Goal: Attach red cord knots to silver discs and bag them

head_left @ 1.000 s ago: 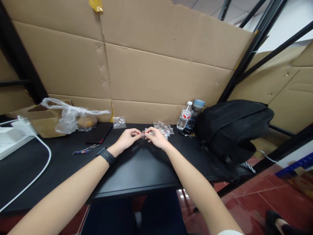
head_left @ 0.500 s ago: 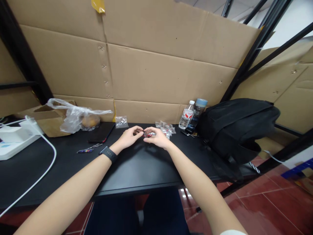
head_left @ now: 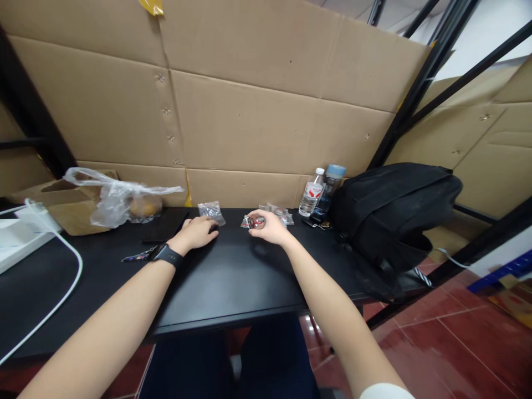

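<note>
My right hand (head_left: pixel 270 226) pinches a small dark rounded object with a thin rim (head_left: pixel 251 223) between thumb and fingertips, just above the black table. Its kind is too small to make out. Several small clear plastic packets (head_left: pixel 280 211) with red and silvery bits lie behind that hand. My left hand (head_left: pixel 195 233), with a dark watch (head_left: pixel 166 255) on its wrist, rests low over the table with thumb and index finger apart. The fingertips are close to a small clear plastic bag (head_left: pixel 211 210) of shiny pieces; whether they touch it I cannot tell.
A water bottle (head_left: pixel 311 194) and a blue-lidded bottle (head_left: pixel 330 191) stand beside a black backpack (head_left: pixel 394 221) at right. On the left are a knotted plastic bag (head_left: pixel 116 202), a paper bag (head_left: pixel 78 208), and a power strip (head_left: pixel 29 238) with a white cable. Cardboard (head_left: pixel 249 122) walls the back.
My left hand has moved left, away from my right hand, to beside the clear plastic bag. My right hand keeps its small object. The view has shifted slightly.
</note>
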`<state>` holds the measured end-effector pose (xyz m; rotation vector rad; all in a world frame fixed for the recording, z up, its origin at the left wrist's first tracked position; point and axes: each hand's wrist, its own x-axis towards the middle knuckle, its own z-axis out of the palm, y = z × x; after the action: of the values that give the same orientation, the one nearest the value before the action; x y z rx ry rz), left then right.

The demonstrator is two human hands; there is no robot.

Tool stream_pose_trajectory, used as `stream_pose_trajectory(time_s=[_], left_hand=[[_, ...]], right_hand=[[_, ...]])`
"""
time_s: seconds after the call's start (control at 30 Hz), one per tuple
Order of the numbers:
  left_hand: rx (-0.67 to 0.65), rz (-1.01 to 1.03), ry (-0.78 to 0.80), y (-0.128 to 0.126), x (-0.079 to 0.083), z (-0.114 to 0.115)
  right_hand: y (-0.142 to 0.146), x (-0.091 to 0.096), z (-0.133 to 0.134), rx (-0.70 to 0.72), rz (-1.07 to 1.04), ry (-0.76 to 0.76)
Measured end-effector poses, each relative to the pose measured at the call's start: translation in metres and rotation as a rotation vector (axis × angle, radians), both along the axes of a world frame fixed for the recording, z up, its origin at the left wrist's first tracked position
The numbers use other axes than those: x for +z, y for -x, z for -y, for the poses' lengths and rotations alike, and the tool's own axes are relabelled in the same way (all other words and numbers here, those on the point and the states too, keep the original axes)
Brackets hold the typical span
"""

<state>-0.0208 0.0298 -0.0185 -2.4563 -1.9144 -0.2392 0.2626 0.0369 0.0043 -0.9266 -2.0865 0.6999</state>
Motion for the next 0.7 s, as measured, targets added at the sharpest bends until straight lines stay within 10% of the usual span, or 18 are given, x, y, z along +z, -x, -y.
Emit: stream_pose_trajectory(time_s=[0.43, 0.7], left_hand=[[-0.587, 0.092, 0.183, -0.052, 0.018, 0.058], [-0.416, -0.051, 0.194, -0.064, 0.024, 0.070]], right_hand=[[-0.017, 0.029, 0.017, 0.077, 0.443, -0.065], [-0.019, 0.026, 0.016, 0.070, 0.664, -0.097]])
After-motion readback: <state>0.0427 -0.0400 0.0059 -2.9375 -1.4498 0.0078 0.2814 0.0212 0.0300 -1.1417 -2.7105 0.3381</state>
